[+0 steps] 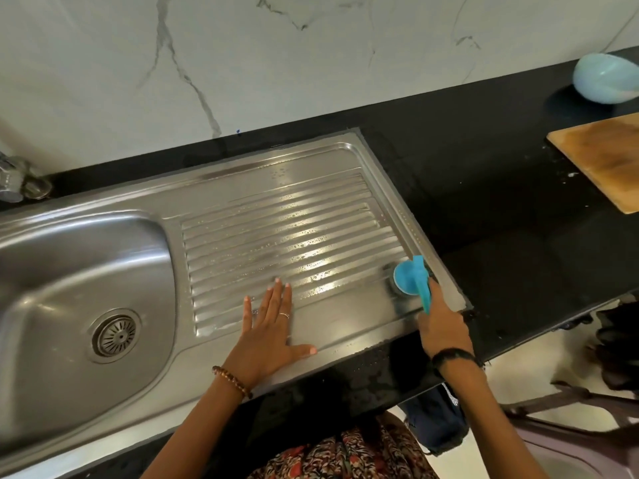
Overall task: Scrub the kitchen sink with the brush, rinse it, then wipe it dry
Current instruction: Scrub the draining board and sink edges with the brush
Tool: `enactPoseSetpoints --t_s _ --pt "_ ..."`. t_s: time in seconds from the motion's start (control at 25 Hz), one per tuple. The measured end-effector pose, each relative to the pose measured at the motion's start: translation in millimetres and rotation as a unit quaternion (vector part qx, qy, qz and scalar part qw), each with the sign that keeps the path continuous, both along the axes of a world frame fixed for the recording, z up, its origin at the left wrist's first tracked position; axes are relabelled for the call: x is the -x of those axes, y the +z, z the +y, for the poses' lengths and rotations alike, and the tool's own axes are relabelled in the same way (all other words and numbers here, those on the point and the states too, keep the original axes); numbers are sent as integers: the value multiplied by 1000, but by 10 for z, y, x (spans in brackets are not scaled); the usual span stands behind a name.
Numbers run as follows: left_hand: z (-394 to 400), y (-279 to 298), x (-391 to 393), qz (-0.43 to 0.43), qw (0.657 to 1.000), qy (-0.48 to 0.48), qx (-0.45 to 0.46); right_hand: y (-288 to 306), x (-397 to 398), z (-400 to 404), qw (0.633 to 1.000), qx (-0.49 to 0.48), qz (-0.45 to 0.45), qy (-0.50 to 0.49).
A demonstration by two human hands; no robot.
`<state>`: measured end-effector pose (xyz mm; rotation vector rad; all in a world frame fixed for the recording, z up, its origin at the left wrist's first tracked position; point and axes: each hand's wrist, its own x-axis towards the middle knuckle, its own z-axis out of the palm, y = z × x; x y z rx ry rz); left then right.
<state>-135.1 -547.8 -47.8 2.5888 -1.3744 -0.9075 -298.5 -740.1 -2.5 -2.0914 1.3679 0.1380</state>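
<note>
The right hand (441,326) grips the blue brush (413,276) by its stiff handle, head down at the far right corner of the sink (103,250) drainboard. It looks light, likely slippery when soapy. The left hand (273,326) lies flat, fingers spread, on the drainboard's near edge.

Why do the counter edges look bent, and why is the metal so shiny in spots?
Head view: the wide-angle lens bows the black counter and sink edges; overhead light glares in streaks off the wet, ribbed drainboard; the pale blue bowl near the corner looks smeared and soft, while the brush stays fairly sharp.
</note>
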Motion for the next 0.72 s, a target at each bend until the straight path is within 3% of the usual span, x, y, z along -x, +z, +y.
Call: enactPoseSetpoints --t_s 0.2,0.48,0.72 --pt "-148 -24 -27 4 1000 16 20 50 -799 -485 998 25 -40 34" --pt "-111 -156 -136 -55 996 70 10 51 -2125 -1277 994 32 14 102" --pt "16 -217 -245 -40 995 89 30 -57 -1681 -839 994 15 -91 56"
